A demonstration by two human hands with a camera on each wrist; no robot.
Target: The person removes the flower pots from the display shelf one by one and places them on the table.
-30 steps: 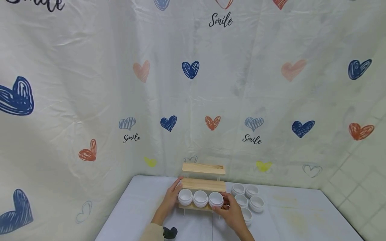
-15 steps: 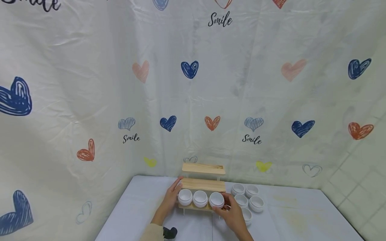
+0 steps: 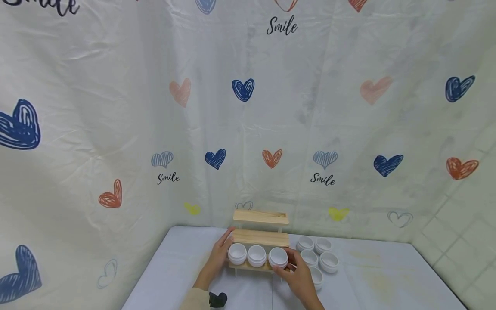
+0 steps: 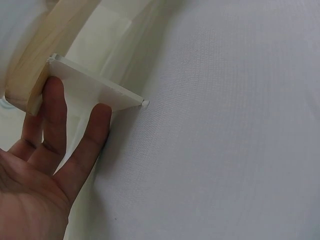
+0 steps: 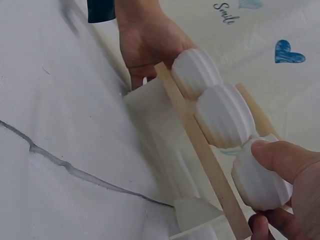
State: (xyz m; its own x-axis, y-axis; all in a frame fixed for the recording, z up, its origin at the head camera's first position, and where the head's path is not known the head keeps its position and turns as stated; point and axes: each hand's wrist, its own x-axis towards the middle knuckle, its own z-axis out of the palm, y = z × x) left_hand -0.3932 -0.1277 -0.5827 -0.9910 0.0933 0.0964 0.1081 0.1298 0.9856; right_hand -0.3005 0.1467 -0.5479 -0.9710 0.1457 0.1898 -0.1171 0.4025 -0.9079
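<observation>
A three-tier wooden stand [image 3: 260, 237] on white supports stands on the table. Three small white ribbed bowls sit in a row along its lowest shelf. My right hand [image 3: 299, 275] pinches the right-end bowl [image 3: 278, 257], thumb on the near side and fingers round the far side. This bowl [image 5: 260, 175] rests on or just over the shelf; I cannot tell which. Beside it are the middle bowl [image 3: 256, 255] and the left bowl [image 3: 237, 253]. My left hand [image 3: 218, 259] rests at the stand's left side, its extended fingers touching a white support [image 4: 95, 82].
Right of the stand, several more white bowls [image 3: 329, 262] are grouped on the white-covered table [image 3: 372, 275]. Behind hangs a heart-printed curtain [image 3: 286, 120]. A small black object [image 3: 218, 300] lies at the front near my left forearm.
The right-end bowl has shifted slightly to the right with my right hand, widening its gap from the middle bowl. My left hand stays at the stand's side.
</observation>
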